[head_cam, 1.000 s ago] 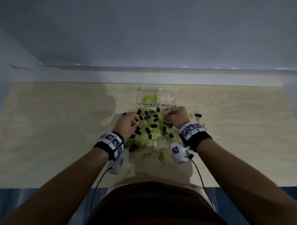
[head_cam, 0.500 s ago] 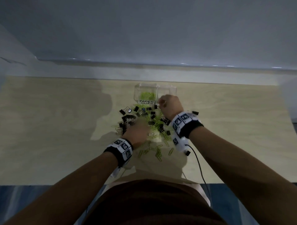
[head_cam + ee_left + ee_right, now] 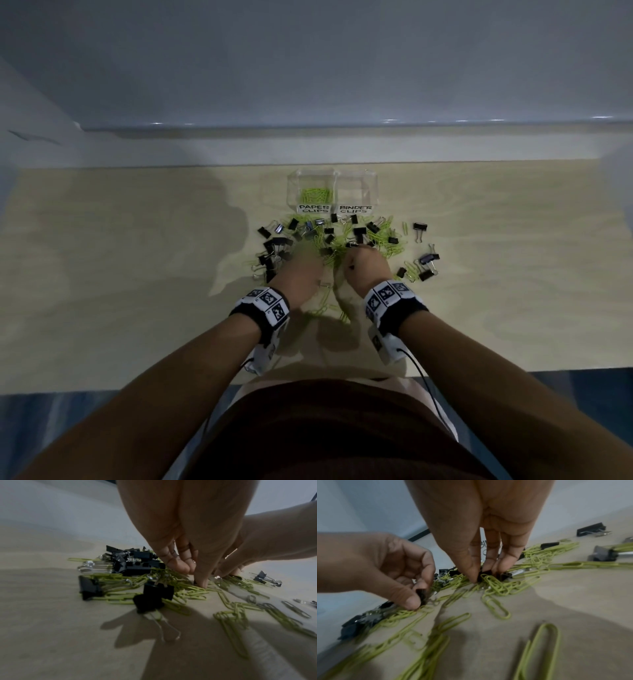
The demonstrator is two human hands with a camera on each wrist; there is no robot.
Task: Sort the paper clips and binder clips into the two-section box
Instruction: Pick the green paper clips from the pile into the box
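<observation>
A clear two-section box (image 3: 371,192) stands at the back, labelled PAPER CLIPS on the left and BINDER CLIPS on the right. Green paper clips (image 3: 315,195) lie in its left section. In front of it is a mixed pile of green paper clips (image 3: 494,586) and black binder clips (image 3: 274,245). Both hands are down in the pile. My left hand (image 3: 420,599) pinches a small black binder clip (image 3: 421,593) between thumb and forefinger. Thumb and fingers of my right hand (image 3: 485,575) close on another black binder clip (image 3: 486,573).
Stray binder clips (image 3: 428,258) lie to the right of the pile, and loose paper clips (image 3: 539,653) lie near the table's front. The pale wooden table (image 3: 137,274) ends at a white wall behind the box.
My right hand has come back from the box's right section to the pile and closed on a clip. My left hand stayed in the pile and shifted slightly forward.
</observation>
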